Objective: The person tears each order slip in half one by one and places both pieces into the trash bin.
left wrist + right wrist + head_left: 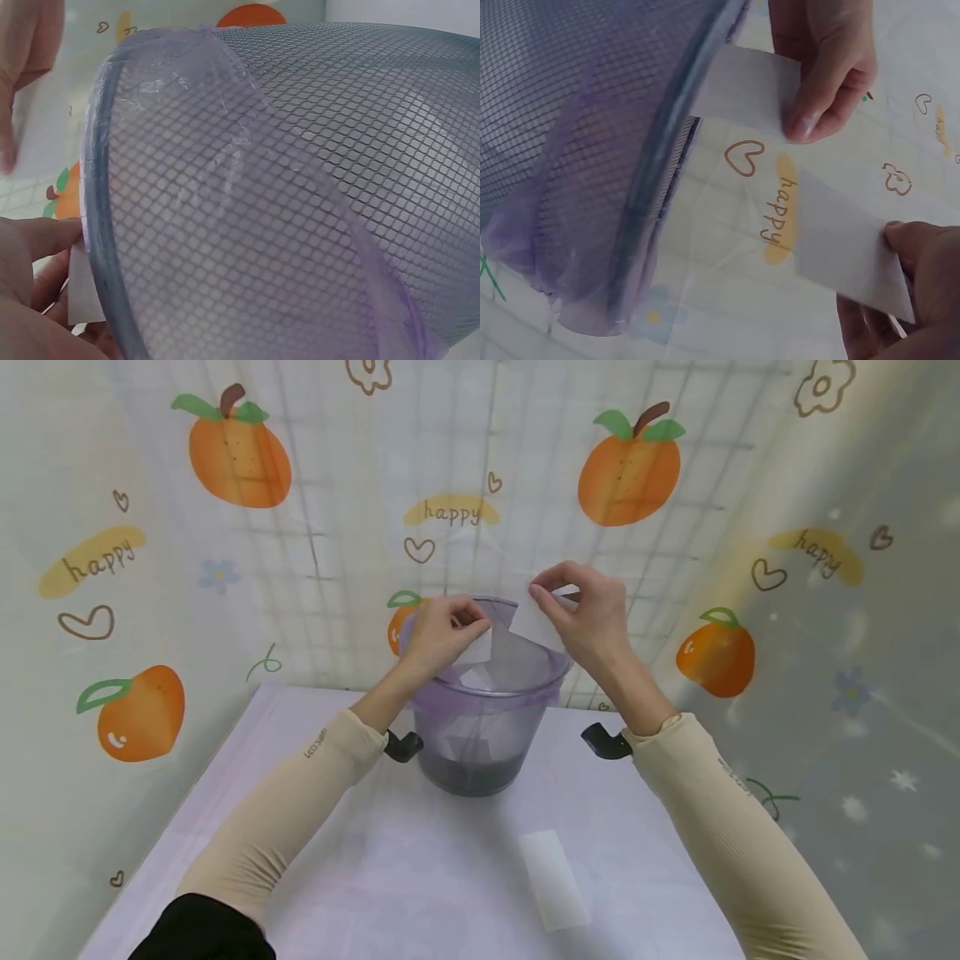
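Observation:
My left hand pinches a small white piece of paper over the left side of a mesh wastebasket. Higher, above the basket's right rim, my right hand pinches another white piece of paper between thumb and fingers. In the right wrist view the two pieces, the left hand's paper and the right hand's paper, hang apart. A thin purple bag lines the basket and folds over its rim. More white paper shows inside the basket.
One white paper strip lies on the pale table in front of the basket, toward the right. A curtain printed with oranges hangs close behind the table and along its sides. Black wrist mounts stick out from both sleeves.

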A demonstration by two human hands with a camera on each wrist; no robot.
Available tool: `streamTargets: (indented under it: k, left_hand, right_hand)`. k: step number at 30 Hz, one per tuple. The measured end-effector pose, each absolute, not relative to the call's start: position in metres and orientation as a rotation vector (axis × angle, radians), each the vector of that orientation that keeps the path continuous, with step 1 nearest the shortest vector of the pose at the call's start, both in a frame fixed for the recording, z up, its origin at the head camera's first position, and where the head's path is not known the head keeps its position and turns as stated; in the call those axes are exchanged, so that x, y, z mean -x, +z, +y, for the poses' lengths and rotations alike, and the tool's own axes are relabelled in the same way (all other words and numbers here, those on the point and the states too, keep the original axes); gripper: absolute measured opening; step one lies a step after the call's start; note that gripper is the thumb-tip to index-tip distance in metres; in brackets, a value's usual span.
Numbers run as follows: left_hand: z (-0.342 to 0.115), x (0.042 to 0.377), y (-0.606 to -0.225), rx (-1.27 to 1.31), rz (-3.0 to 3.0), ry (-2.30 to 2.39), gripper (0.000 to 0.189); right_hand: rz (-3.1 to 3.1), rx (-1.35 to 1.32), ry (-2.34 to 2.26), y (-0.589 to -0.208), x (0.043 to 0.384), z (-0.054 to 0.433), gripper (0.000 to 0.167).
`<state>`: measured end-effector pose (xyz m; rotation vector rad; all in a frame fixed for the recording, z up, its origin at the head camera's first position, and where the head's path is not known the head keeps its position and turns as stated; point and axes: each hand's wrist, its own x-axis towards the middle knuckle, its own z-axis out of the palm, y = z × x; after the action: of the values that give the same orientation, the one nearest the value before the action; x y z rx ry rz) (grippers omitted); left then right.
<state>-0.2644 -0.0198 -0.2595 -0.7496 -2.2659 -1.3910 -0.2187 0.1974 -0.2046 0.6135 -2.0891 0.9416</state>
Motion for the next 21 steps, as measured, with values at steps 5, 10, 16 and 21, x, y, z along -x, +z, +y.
streamTargets:
  k: [5, 10, 16, 21]
  left_hand:
    - [-0.02, 0.264, -0.262, 0.768, -2.218, -1.408, 0.006]
    - [-0.022, 0.264, -0.26, 0.757, -2.21, -1.387, 0.005]
    - [-0.026, 0.265, -0.259, 0.731, -2.232, -1.34, 0.006]
    - [-0.033, 0.268, -0.259, 0.704, -2.235, -1.36, 0.008]
  right_hand:
    - [-2.149, -0.557, 0.906, -0.211, 0.222, 0.205, 0.005]
    - [-2.151, -0.491, 0.899, -0.212, 0.221, 0.21, 0.006]
    - [-2.169, -0.432, 0.898, -0.218, 0.22, 0.22, 0.01]
    - [-2.187, -0.395, 0.88, -0.226, 0.22, 0.232, 0.014]
